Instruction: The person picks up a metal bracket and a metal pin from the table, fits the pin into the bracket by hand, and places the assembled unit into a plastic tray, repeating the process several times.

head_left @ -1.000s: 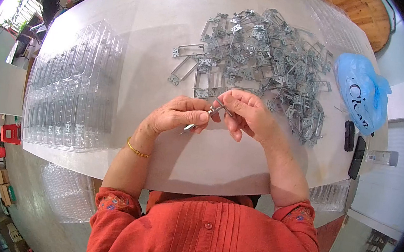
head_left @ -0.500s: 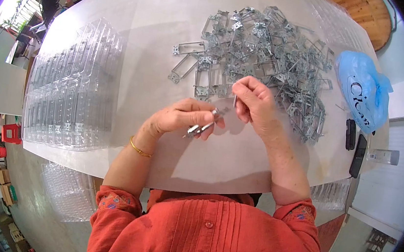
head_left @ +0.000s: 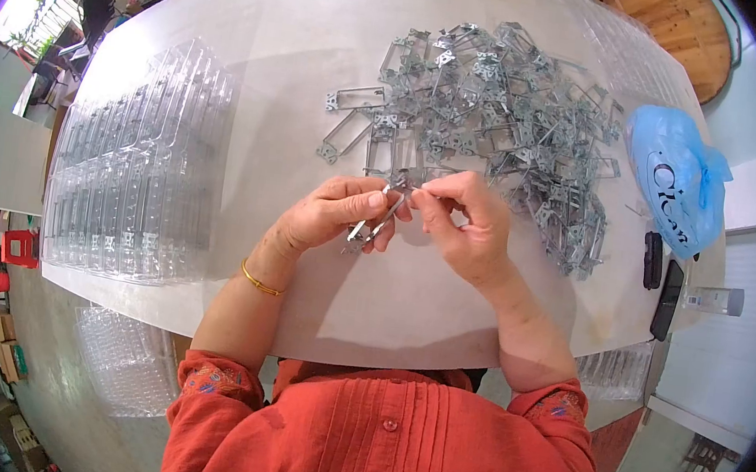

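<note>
My left hand (head_left: 343,214) is closed around a thin metal bracket (head_left: 362,232), a narrow frame with plates at its ends, held tilted above the table. At the bracket's upper end, my right hand (head_left: 470,223) pinches with thumb and forefinger. Whatever lies between those fingertips is too small to make out. Just beyond both hands spreads a large heap of similar metal brackets (head_left: 502,111), tangled together, with several lying at its left edge.
Stacked clear plastic trays (head_left: 141,165) with metal parts stand on the left of the white table (head_left: 269,132). On the right lie a blue plastic bag (head_left: 676,180), a black phone (head_left: 667,299) and a small black case (head_left: 653,260). More clear trays (head_left: 637,47) sit at the far right.
My right hand has moved left and down, bringing its fingertips to the bracket's upper end. My left hand keeps its hold on the bracket, nearly in place.
</note>
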### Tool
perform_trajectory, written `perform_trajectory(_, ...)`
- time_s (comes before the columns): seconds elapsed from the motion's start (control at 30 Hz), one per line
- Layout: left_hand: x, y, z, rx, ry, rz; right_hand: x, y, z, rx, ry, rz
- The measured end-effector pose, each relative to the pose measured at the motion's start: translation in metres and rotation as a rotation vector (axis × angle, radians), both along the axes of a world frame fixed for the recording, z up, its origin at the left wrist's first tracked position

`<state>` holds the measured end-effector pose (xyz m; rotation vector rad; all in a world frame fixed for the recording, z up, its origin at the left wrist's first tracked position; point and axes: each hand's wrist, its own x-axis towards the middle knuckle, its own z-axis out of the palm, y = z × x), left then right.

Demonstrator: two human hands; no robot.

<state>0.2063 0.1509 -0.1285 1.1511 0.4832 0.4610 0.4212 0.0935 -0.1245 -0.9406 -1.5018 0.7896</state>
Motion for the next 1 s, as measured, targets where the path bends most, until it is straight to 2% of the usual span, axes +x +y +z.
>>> perform_trajectory(0.03,0.000,0.000,-0.002,0.000,0.000,-0.002,-0.001,0.000,0.000,0.106,-0.152,-0.032)
perform_trajectory(0.13,0.001,0.001,-0.005,0.093,0.087,-0.053,-0.001,0.000,-0.013,0.138,-0.253,-0.070)
perform_trajectory(0.27,0.001,0.000,0.004,0.092,0.076,-0.022,-0.002,0.000,-0.009,0.171,-0.171,-0.054)
perform_trajectory(0.33,0.002,0.000,0.007,0.106,0.080,-0.012,-0.001,-0.001,-0.007,0.316,-0.184,-0.095)
perform_trajectory(0.43,-0.001,0.002,0.007,0.019,0.125,0.102,0.000,-0.003,-0.006,0.364,-0.156,-0.110)
perform_trajectory(0.47,-0.002,0.002,0.005,0.063,0.095,0.109,-0.001,-0.004,-0.007,0.364,-0.155,-0.110)
perform_trajectory(0.53,-0.003,0.001,0.004,0.103,0.067,0.108,-0.001,-0.008,-0.007,0.172,0.103,-0.085)
perform_trajectory(0.63,0.000,-0.006,0.016,0.214,0.224,0.086,0.006,-0.002,-0.005,0.046,0.245,-0.075)
perform_trajectory(0.7,0.009,-0.013,0.025,0.647,0.461,0.025,0.007,0.001,-0.005,-0.019,0.286,-0.102)
perform_trajectory(0.73,0.012,-0.016,0.024,0.643,0.462,0.021,0.008,0.003,-0.006,-0.052,0.322,-0.101)
perform_trajectory(0.8,0.017,-0.021,0.021,0.922,0.568,-0.041,0.008,0.005,-0.007,-0.092,0.362,-0.104)
perform_trajectory(0.83,0.020,-0.023,0.018,0.918,0.570,-0.047,0.007,0.006,-0.007,-0.109,0.359,-0.106)
perform_trajectory(0.9,0.024,-0.026,0.013,1.178,0.473,-0.031,0.006,0.008,-0.010,-0.131,0.361,-0.112)
perform_trajectory(1.0,0.026,-0.029,0.012,1.249,0.554,-0.041,0.007,0.010,-0.015,-0.126,0.341,-0.128)
